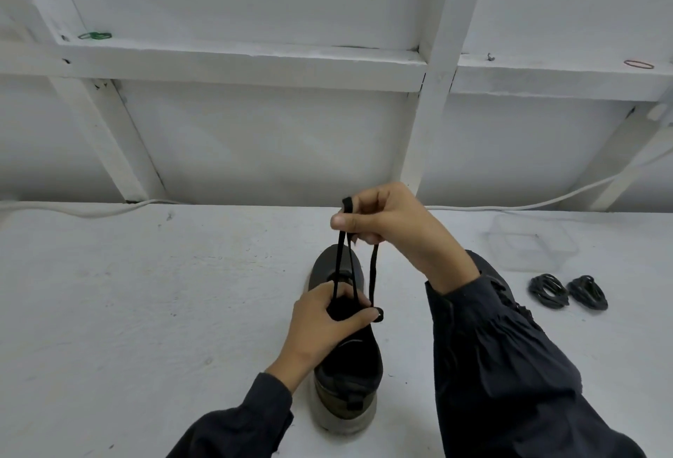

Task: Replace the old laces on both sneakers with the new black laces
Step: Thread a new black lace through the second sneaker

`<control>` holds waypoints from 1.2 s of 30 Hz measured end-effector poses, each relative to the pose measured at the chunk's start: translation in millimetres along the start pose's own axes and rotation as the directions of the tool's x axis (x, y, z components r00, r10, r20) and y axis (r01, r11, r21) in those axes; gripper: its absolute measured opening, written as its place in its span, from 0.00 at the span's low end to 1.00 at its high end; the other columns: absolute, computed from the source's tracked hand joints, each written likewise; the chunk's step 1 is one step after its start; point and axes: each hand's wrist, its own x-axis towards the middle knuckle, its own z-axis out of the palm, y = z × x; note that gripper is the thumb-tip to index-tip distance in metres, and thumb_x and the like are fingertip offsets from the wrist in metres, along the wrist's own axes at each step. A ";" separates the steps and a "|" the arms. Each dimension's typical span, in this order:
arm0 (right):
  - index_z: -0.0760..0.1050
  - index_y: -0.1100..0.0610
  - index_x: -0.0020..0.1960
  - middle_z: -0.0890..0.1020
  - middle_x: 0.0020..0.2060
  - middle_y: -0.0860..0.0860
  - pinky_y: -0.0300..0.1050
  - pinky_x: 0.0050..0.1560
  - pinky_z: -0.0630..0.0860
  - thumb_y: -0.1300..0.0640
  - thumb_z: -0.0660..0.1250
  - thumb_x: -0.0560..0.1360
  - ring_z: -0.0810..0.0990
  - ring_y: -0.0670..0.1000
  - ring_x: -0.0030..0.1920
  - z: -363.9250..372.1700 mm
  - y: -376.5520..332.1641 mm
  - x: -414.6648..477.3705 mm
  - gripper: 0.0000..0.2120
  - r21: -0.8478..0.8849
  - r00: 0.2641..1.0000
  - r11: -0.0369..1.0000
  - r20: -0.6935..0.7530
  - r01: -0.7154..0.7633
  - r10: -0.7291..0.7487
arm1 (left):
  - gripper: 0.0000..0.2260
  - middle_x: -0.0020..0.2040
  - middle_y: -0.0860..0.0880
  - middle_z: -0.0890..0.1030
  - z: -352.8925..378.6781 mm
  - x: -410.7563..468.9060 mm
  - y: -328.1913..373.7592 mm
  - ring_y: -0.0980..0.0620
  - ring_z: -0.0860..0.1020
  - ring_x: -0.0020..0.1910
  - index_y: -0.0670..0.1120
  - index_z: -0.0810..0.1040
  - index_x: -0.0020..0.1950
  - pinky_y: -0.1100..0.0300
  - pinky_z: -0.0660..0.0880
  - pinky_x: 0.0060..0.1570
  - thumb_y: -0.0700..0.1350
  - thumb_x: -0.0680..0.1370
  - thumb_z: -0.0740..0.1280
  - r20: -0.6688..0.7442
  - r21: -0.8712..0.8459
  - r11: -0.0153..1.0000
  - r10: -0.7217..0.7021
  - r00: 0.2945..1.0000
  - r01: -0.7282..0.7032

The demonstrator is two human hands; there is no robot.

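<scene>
A dark sneaker (346, 377) stands on the white table (145, 312), heel toward me and toe pointing away. My left hand (327, 315) grips it over the tongue and eyelets. My right hand (382, 221) is raised above the toe and pinches black lace (373, 275) strands that run taut down to the shoe. A second dark sneaker (491, 275) lies behind my right forearm, mostly hidden. Two coiled bundles of black laces (568, 292) lie on the table to the right.
A clear plastic container (531, 242) sits at the right rear of the table. A white cable (546, 202) runs along the back edge. The white framed wall behind carries a green rubber band (94, 35) and a red one (639, 64) on its ledge.
</scene>
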 end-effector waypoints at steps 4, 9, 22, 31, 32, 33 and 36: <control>0.79 0.70 0.43 0.75 0.29 0.53 0.35 0.30 0.65 0.58 0.74 0.66 0.65 0.46 0.26 -2.2 -18.6 7.3 0.14 0.184 0.999 0.982 -0.026 0.040 -0.036 | 0.08 0.45 0.61 0.83 1.4 -1.6 -3.9 0.64 0.79 0.50 0.57 0.83 0.42 0.65 0.73 0.54 0.56 0.67 0.76 -0.011 0.025 1.000 0.005 1.000 -0.004; 0.74 0.63 0.37 0.80 0.30 0.47 0.31 0.26 0.63 0.65 0.66 0.76 0.64 0.41 0.21 -11.4 -44.3 22.6 0.09 0.458 0.993 0.884 -0.106 0.099 -0.056 | 0.07 0.45 0.60 0.84 1.0 -2.6 -6.2 0.63 0.80 0.49 0.55 0.82 0.43 0.66 0.73 0.52 0.54 0.69 0.77 -0.024 -0.003 1.000 -0.006 1.000 0.005; 0.75 0.64 0.45 0.82 0.35 0.48 0.32 0.28 0.60 0.57 0.72 0.67 0.66 0.42 0.23 -16.6 -42.3 26.8 0.12 0.353 0.996 0.932 -0.058 0.086 -0.071 | 0.10 0.41 0.55 0.83 -2.0 2.3 -4.6 0.58 0.81 0.45 0.46 0.78 0.43 0.65 0.75 0.49 0.49 0.72 0.76 -0.017 -0.108 0.994 0.018 1.000 -0.020; 0.81 0.65 0.48 0.75 0.30 0.48 0.35 0.31 0.63 0.59 0.73 0.72 0.68 0.46 0.28 -25.7 -33.2 31.1 0.09 0.143 0.997 0.988 -0.062 0.059 -0.051 | 0.09 0.40 0.45 0.81 -31.5 29.8 61.4 0.53 0.79 0.40 0.41 0.80 0.49 0.61 0.77 0.45 0.47 0.76 0.68 -0.085 -0.287 0.942 0.153 0.985 -0.172; 0.81 0.65 0.50 0.76 0.31 0.49 0.35 0.32 0.65 0.60 0.72 0.73 0.69 0.46 0.29 -26.5 -32.1 31.5 0.09 0.141 0.998 0.989 -0.049 0.054 -0.047 | 0.09 0.39 0.46 0.81 -35.0 34.1 67.8 0.53 0.79 0.38 0.41 0.80 0.50 0.61 0.77 0.43 0.46 0.77 0.68 -0.088 -0.312 0.936 0.142 0.986 -0.163; 0.81 0.65 0.53 0.76 0.32 0.49 0.35 0.33 0.68 0.62 0.72 0.74 0.71 0.46 0.30 -28.0 -30.7 31.5 0.10 0.125 0.999 0.991 -0.030 0.048 -0.045 | 0.09 0.39 0.47 0.81 -38.6 38.6 73.1 0.53 0.78 0.36 0.41 0.80 0.50 0.62 0.77 0.41 0.45 0.77 0.68 -0.087 -0.337 0.929 0.129 0.988 -0.151; 0.79 0.64 0.60 0.81 0.37 0.52 0.41 0.44 0.78 0.68 0.69 0.76 0.79 0.48 0.38 -34.0 -24.2 31.1 0.13 -0.026 0.999 0.999 -0.002 0.047 -0.047 | 0.06 0.38 0.50 0.79 -47.9 51.2 80.7 0.54 0.73 0.29 0.42 0.80 0.50 0.64 0.74 0.37 0.43 0.79 0.66 -0.050 -0.388 0.916 0.086 0.995 -0.099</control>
